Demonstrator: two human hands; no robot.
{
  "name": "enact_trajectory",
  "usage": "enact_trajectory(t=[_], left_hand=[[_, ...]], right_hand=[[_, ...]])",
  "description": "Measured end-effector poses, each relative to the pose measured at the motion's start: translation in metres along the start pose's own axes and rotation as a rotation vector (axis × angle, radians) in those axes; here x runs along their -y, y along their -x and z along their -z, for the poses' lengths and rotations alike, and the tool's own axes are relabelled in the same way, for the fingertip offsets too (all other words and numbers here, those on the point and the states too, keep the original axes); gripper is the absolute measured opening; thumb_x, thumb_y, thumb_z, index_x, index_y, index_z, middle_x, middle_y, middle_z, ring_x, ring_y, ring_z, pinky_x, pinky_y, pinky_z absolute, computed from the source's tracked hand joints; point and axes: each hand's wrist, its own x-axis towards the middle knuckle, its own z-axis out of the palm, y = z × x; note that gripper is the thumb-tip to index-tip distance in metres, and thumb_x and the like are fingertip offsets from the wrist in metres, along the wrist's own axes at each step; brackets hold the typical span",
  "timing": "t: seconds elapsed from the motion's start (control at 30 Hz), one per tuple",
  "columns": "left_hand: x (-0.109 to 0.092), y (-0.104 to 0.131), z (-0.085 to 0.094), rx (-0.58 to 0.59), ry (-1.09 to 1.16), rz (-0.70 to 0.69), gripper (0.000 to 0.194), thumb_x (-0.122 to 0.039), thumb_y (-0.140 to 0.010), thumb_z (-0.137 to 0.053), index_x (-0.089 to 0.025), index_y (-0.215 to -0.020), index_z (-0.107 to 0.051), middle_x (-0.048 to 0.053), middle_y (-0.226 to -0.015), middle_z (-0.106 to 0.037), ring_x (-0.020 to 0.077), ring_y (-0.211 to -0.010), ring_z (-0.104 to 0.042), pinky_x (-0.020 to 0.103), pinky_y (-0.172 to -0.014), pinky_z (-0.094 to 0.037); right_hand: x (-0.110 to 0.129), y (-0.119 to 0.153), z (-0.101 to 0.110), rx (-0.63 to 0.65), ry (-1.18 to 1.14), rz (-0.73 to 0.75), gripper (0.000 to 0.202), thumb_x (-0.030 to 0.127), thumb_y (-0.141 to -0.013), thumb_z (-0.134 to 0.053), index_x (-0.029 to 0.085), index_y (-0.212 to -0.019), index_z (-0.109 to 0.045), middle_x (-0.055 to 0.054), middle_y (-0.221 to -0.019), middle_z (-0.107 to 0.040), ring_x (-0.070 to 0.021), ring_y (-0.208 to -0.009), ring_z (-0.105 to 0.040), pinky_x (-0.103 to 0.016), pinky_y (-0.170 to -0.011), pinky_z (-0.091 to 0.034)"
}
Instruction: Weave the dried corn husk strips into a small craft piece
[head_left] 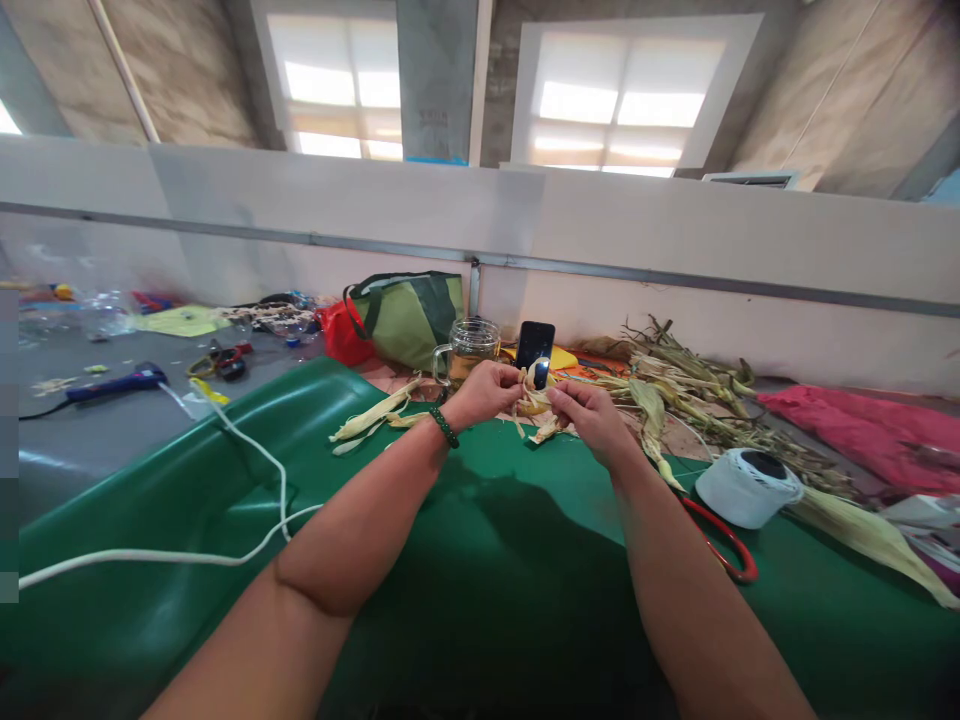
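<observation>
Beyond a dark green beaded bracelet (444, 427), the left hand (484, 393) pinches one side of the pale, papery husk strips (535, 399), held between both hands before the propped black phone (534, 342); the right hand (592, 412) nips their other side. Light, even tension, pinches kept close, should spare the dry fibres.

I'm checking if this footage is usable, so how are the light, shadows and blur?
Head view: windows blown out; dark shadow across the green mat; glare streaks at its left; clear bottles smeared at far left.
</observation>
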Motion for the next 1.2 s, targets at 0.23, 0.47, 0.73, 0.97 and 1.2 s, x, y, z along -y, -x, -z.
enact_trajectory(t=[0.23,0.47,0.73,0.97,1.2], left_hand=[[0.004,0.000,-0.002,0.020,-0.175,-0.073,0.018,-0.016,-0.067,-0.048,-0.013,-0.049,-0.045,-0.005,-0.045,-0.043,0.0042,-0.046,-0.035,0.016,-0.044,-0.023],[0.001,0.000,-0.002,-0.006,-0.162,-0.061,0.019,-0.018,-0.069,-0.049,-0.013,-0.051,-0.049,-0.005,-0.045,-0.042,0.0047,-0.045,-0.035,0.017,-0.044,-0.024],[0.001,0.000,0.000,-0.043,-0.238,-0.080,0.018,-0.016,-0.070,-0.049,-0.013,-0.052,-0.049,-0.005,-0.046,-0.038,0.0055,-0.048,-0.032,0.019,-0.047,-0.022],[0.004,-0.001,0.002,-0.074,-0.319,-0.107,0.021,-0.018,-0.074,-0.047,-0.013,-0.053,-0.046,-0.005,-0.049,-0.038,0.0062,-0.051,-0.033,0.020,-0.049,-0.021],[0.001,-0.001,0.000,-0.062,-0.364,-0.097,0.023,-0.018,-0.073,-0.048,-0.014,-0.051,-0.043,-0.005,-0.047,-0.036,0.0063,-0.050,-0.032,0.021,-0.049,-0.021]], right_hand=[[-0.008,-0.004,0.002,0.032,-0.109,-0.089,0.048,0.063,-0.068,-0.064,0.019,-0.056,-0.049,0.005,-0.048,-0.043,-0.0077,-0.044,-0.037,-0.023,-0.044,-0.029],[-0.003,-0.001,-0.001,-0.107,-0.074,0.045,0.033,0.052,-0.068,-0.069,0.020,-0.071,-0.063,0.004,-0.056,-0.054,-0.0100,-0.049,-0.045,-0.024,-0.049,-0.037],[-0.006,0.004,-0.003,-0.177,0.289,0.280,0.020,0.038,-0.081,-0.062,0.022,-0.080,-0.072,-0.002,-0.070,-0.071,-0.0150,-0.058,-0.060,-0.028,-0.060,-0.046],[-0.004,0.006,0.000,-0.268,0.282,0.368,0.018,0.033,-0.082,-0.062,0.023,-0.087,-0.075,-0.004,-0.085,-0.076,-0.0192,-0.073,-0.069,-0.030,-0.068,-0.052],[-0.008,0.004,-0.003,-0.243,0.272,0.305,0.023,0.034,-0.078,-0.066,0.023,-0.096,-0.074,-0.003,-0.075,-0.074,-0.0179,-0.064,-0.066,-0.031,-0.063,-0.051]])
